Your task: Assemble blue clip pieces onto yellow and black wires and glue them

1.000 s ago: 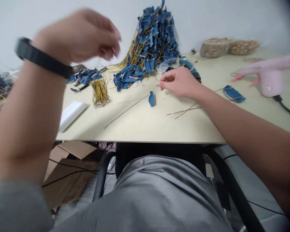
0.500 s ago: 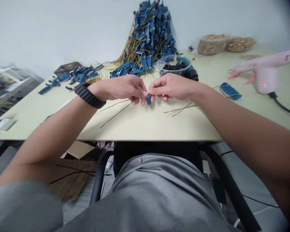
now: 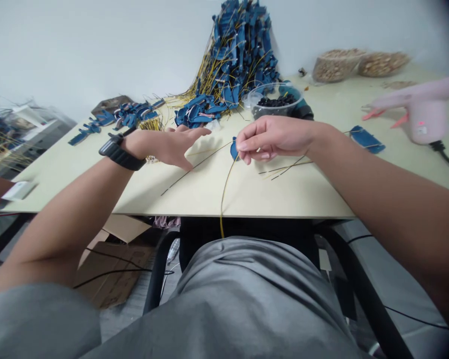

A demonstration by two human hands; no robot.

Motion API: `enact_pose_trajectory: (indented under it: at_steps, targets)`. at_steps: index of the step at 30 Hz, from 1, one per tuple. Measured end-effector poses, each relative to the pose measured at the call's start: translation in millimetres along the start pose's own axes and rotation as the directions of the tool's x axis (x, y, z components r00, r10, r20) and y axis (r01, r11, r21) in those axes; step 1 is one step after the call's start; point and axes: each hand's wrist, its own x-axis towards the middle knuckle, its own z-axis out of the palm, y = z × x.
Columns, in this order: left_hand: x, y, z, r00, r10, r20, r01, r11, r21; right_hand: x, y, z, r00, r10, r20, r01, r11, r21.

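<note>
My right hand [image 3: 264, 139] pinches a thin yellow wire [image 3: 225, 192], which bends down past the table's front edge toward my lap. Just left of those fingertips a small blue plastic piece [image 3: 233, 148] shows, partly covered by the hand; whether the fingers also touch it I cannot tell. My left hand [image 3: 172, 144], with a black watch on its wrist, holds nothing, its fingers spread above the table. Beneath it a thin dark wire [image 3: 196, 165] runs slantwise over the tabletop. More loose wires [image 3: 280, 168] lie below my right wrist.
A tall heap of blue parts with yellow wires [image 3: 239, 55] leans on the wall. In front stands a clear tub of black pieces [image 3: 277, 102]. To the right are a pink glue gun [image 3: 422, 109], a blue part [image 3: 366, 138] and bags of tan pieces [image 3: 336, 65].
My left hand has let go and moved left, its fingers opening. The yellow wire now hangs down from my right hand. The whole view has shifted slightly.
</note>
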Motion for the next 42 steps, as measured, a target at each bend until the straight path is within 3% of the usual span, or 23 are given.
enact_pose_trajectory:
  at_steps: [3, 9, 13, 15, 18, 20, 25, 33, 37, 42]
  targets:
    - [5, -2, 6, 0.998, -0.054, -0.012, 0.054, 0.998, 0.023, 0, 4, -5, 1.0, -0.012, 0.015, 0.011, 1.0, 0.008]
    - [17, -25, 11, 0.997, 0.019, -0.072, -0.016, 0.999, 0.038, -3, -1, -2, 0.998, 0.046, -0.043, -0.046, 0.999, 0.001]
    - [16, -14, 7, 0.953, 0.092, -0.29, -0.146, 0.974, -0.17, -3, -11, 12, 0.971, 0.093, -0.218, -0.094, 0.996, 0.003]
    - [15, 3, 4, 0.914, 0.112, -0.389, -0.276, 0.876, -0.396, 0, -13, 17, 0.946, 0.077, -0.313, -0.079, 0.997, 0.006]
    - [18, 27, 2, 0.919, 0.171, -0.354, -0.376, 0.645, -0.665, 4, -12, 18, 0.896, 0.05, -0.442, -0.06, 0.998, -0.009]
    - [25, 35, 2, 0.924, 0.215, -0.316, -0.381, 0.581, -0.719, 5, -11, 15, 0.865, 0.063, -0.498, -0.089, 0.996, -0.029]
    - [37, 35, 9, 0.925, 0.246, -0.29, -0.38, 0.593, -0.71, -2, -13, 11, 0.864, 0.125, -0.488, -0.194, 0.976, -0.094]
    - [39, 32, 22, 0.945, 0.214, -0.249, -0.328, 0.644, -0.691, -3, -4, 6, 0.871, 0.066, -0.487, -0.207, 0.948, -0.241]
    - [37, 32, 18, 0.933, 0.153, -0.326, -0.343, 0.653, -0.675, -2, -3, 5, 0.816, 0.065, -0.575, -0.277, 0.917, -0.288]
    - [32, 57, -1, 0.901, 0.123, -0.416, -0.381, 0.682, -0.624, 1, -7, 8, 0.758, -0.002, -0.652, -0.259, 0.917, -0.304]
